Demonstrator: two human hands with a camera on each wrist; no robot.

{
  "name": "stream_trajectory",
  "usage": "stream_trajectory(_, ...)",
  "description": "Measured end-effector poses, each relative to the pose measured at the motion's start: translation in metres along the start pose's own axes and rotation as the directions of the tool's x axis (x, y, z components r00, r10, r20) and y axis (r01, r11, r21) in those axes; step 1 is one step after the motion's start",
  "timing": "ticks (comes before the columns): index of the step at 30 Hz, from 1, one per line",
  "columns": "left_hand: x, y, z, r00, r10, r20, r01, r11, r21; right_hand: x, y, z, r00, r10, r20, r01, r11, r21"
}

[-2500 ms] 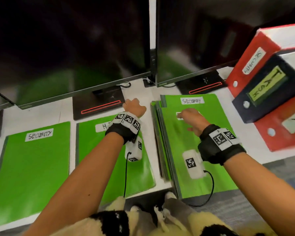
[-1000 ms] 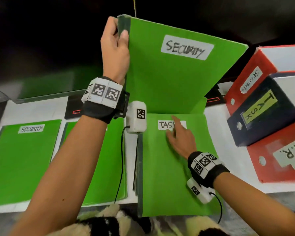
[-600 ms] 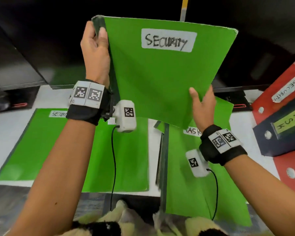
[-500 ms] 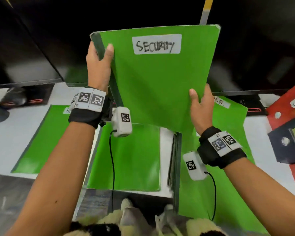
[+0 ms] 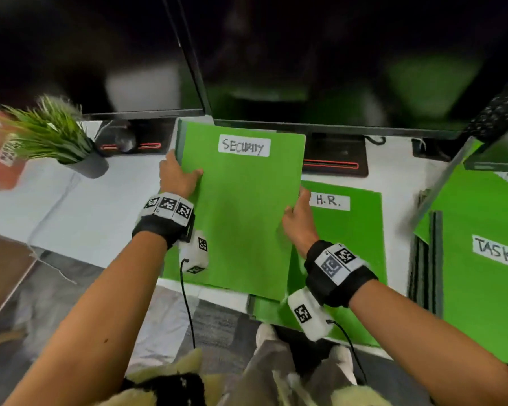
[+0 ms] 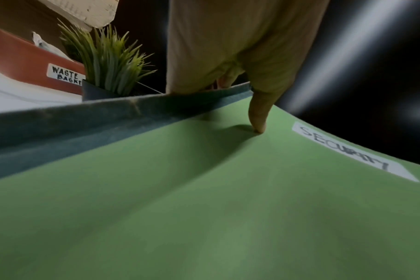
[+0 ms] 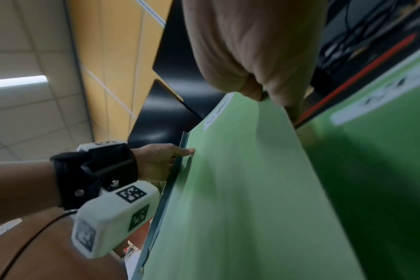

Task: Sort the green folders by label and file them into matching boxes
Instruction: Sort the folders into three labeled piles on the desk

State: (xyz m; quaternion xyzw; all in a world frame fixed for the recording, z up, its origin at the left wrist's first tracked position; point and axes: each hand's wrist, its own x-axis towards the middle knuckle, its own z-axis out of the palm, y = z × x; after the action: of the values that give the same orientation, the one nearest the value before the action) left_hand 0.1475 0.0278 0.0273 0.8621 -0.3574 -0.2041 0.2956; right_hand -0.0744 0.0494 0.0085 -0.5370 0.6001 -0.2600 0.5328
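You hold the SECURITY folder (image 5: 241,212) in both hands, above the left part of the white table (image 5: 71,212), its label at the far end. Your left hand (image 5: 178,178) grips the dark spine edge, thumb on top of the cover, the other fingers curled underneath; the left wrist view shows the thumb tip pressing the green cover just beside the spine. Your right hand (image 5: 298,222) pinches the folder's right edge, thumb on top, fingers under. Another green sheet shows under the held folder near its left lower edge, lying on the table. The H.R. folder (image 5: 352,230) lies flat just to the right, partly under your right wrist. Further right the TASK folder (image 5: 481,273) tops a stack of green folders. A potted plant (image 5: 50,139) stands far left, with a red box (image 6: 24,64) labelled WASTE BASKET behind it. Dark monitors (image 5: 305,54) line the back.
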Motion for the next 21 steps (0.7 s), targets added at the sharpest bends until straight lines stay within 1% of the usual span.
stream_trajectory(4,0.032,-0.036,-0.013,0.996,0.004,0.087,-0.016,0.990,0.137,0.027,-0.002,0.043,0.992,0.115,-0.055,-0.114,0.993,0.023)
stream_trajectory(5,0.039,-0.045,-0.014,0.993,-0.017,0.113,-0.002,0.986,0.164,0.033,-0.002,0.052,0.989,0.136,-0.056,-0.135,0.991,0.022)
stream_trajectory(7,0.050,-0.062,-0.014,0.982,-0.109,0.152,0.077,0.976,0.202,0.039,-0.001,0.067,0.985,0.166,-0.041,-0.167,0.986,-0.007)
stream_trajectory(9,0.055,-0.072,-0.012,0.965,-0.181,0.187,0.133,0.961,0.242,0.042,0.000,0.080,0.981,0.194,0.006,-0.193,0.979,-0.060)
stream_trajectory(11,0.059,-0.080,-0.007,0.944,-0.244,0.222,0.165,0.932,0.322,0.043,0.002,0.089,0.974,0.218,0.056,-0.206,0.964,-0.171)
stream_trajectory(13,0.061,-0.083,-0.001,0.926,-0.290,0.241,0.190,0.911,0.366,0.043,0.003,0.096,0.970,0.228,0.085,-0.197,0.941,-0.275)
stream_trajectory(16,0.061,-0.080,0.006,0.918,-0.348,0.190,0.263,0.894,0.364,0.041,0.002,0.102,0.958,0.238,0.162,-0.180,0.935,-0.307)
stream_trajectory(19,0.061,-0.076,0.008,0.912,-0.370,0.177,0.302,0.898,0.321,0.044,0.002,0.097,0.948,0.252,0.195,-0.178,0.927,-0.331)
stream_trajectory(21,0.056,-0.068,0.011,0.911,-0.388,0.144,0.322,0.883,0.341,0.046,0.001,0.086,0.947,0.234,0.222,-0.172,0.948,-0.266)
